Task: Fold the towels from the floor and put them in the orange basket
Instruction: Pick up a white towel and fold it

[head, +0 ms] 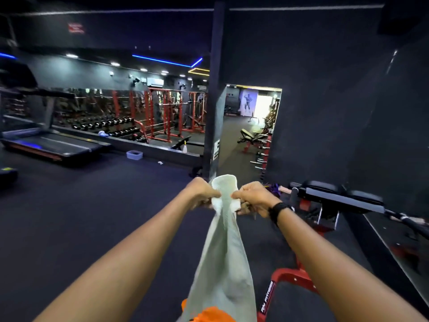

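While my left hand (pixel 204 194) and right hand (pixel 251 197) pinch the towel (pixel 222 259) top, folding begins; next I join its corners above the orange basket (pixel 210 316).

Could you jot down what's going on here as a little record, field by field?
place: gym with dark floor
left hand: grips the towel's top edge
right hand: grips the same edge, close beside the left
towel: pale, hanging down lengthwise
orange basket: below the towel, partly hidden
nearby: red-framed bench at right
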